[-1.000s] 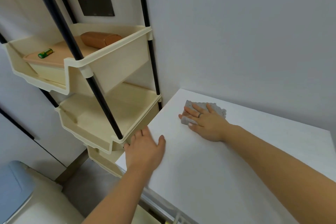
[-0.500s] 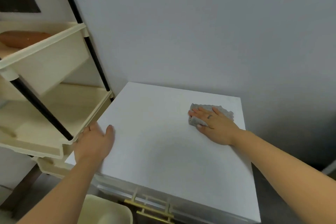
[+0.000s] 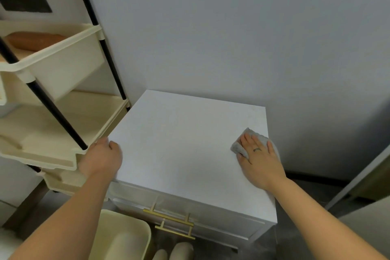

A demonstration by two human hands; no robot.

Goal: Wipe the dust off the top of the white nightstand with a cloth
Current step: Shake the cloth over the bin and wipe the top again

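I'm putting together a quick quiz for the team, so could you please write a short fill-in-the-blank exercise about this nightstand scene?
1. The right hand presses a grey ____ flat on the nightstand.
2. The left hand rests at the nightstand's ____ edge.
3. The cloth lies near the top's ____ edge.
4. The drawer handles are ____ coloured.

Missing words: cloth; left; right; gold
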